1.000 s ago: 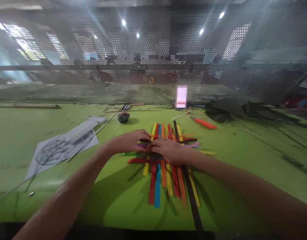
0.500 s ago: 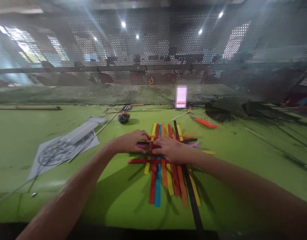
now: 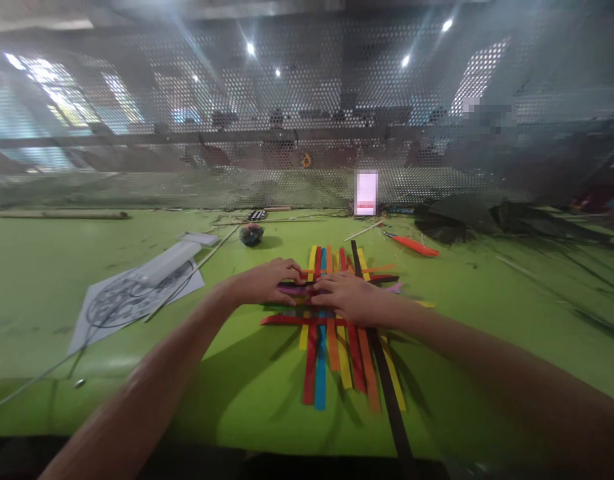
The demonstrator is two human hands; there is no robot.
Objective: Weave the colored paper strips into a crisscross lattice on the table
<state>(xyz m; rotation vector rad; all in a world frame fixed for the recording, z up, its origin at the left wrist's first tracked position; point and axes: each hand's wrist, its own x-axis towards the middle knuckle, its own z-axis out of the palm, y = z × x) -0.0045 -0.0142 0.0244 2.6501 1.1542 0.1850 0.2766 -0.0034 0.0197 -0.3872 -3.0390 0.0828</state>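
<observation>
Fingers, left hand: pinching purple strip | right hand: flat, pressing woven strips

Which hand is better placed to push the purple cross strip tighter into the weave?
Probably the left hand: its fingertips rest at the left end of the purple strip, while the right hand lies flat over the lengthwise strips, seemingly pinning them.

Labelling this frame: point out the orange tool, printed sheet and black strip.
orange tool (image 3: 411, 245): head view, middle of its body.
printed sheet (image 3: 121, 305): head view, on the drawn circle.
black strip (image 3: 387, 387): head view, near half.
</observation>
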